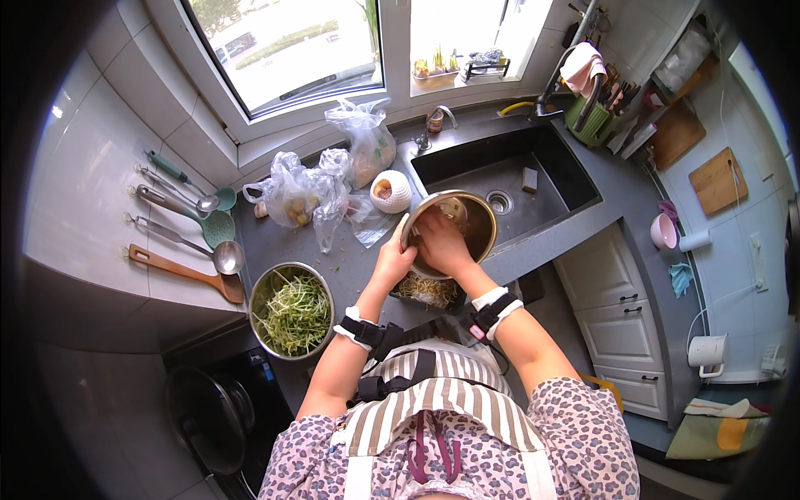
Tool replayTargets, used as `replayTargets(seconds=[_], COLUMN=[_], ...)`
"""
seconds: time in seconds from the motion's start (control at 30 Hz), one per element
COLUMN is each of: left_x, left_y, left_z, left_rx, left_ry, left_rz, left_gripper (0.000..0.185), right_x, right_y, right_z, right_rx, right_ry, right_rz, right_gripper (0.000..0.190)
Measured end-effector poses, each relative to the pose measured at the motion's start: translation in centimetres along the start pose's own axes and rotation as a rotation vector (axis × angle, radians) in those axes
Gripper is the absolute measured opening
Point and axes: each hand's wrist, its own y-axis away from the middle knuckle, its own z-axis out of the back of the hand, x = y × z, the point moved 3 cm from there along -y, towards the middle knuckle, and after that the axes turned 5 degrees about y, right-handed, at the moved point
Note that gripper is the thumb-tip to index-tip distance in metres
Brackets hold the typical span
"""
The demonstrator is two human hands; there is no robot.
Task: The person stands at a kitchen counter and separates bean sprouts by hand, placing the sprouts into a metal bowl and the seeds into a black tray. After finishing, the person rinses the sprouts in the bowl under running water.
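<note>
My left hand (394, 259) grips the rim of a metal bowl (484, 231), which tilts at the front edge of the sink. Inside it is my right hand (442, 240), its fingers against the inner wall near some pale bits; whether they hold anything is hard to see. Directly under the bowl, a dark bin (462, 303) contains yellowish root scraps (428, 290). To the left, a second metal bowl (255, 312) is heaped with green pea shoots (294, 315).
A sink (462, 162) with a sponge (529, 179) lies beyond the bowl. Plastic bags (294, 187) and a fruit in white foam netting (390, 192) stand on the counter (350, 294). Ladles and a wooden spatula (187, 272) hang at left, above a lidded pan (206, 419).
</note>
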Motion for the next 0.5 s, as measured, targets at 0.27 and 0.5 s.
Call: replayTargets(seconds=[0.27, 0.5], left_x=[-1.6, -1.7], left_y=[1.1, 2.5], left_z=[1.2, 0.1], left_rx=[-0.021, -0.102], left_ry=[-0.147, -0.098], left_rz=[0.107, -0.105], left_gripper=[0.071, 0.072], right_x=[-1.8, -1.4], right_y=[4.1, 2.9], right_z=[-1.0, 0.1], right_rx=[0.145, -0.068], right_ry=[-0.044, 0.244], right_rz=[0.079, -0.134], right_gripper=[0.031, 0.036])
